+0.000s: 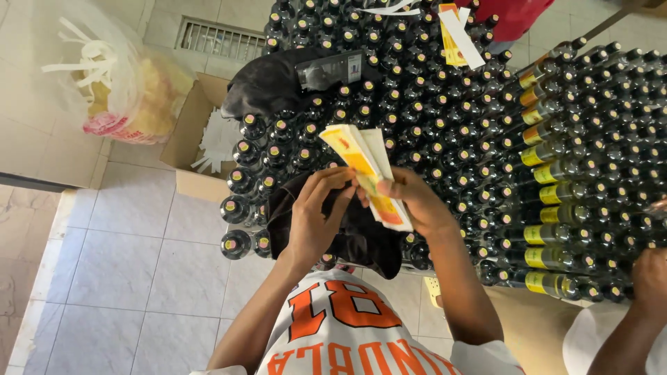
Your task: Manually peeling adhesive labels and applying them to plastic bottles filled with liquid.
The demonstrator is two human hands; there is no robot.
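Observation:
My right hand (417, 201) holds a stack of yellow, orange and white label sheets (365, 170) fanned upward. My left hand (316, 215) touches the stack's lower edge with its fingertips, pinching at one sheet. Both hands hover above a dark cloth (354, 236) lying over a big block of upright dark glass bottles (389, 104) with capped tops. To the right, several bottles (549, 194) lie stacked on their sides and bear yellow labels.
Another person's hand (649, 278) reaches in at the lower right by the stacked bottles. A cardboard box (191, 132) with white strips stands on the tiled floor at left, beside a clear bag (121, 83) of paper strips. A second dark cloth (278, 80) covers bottles farther back.

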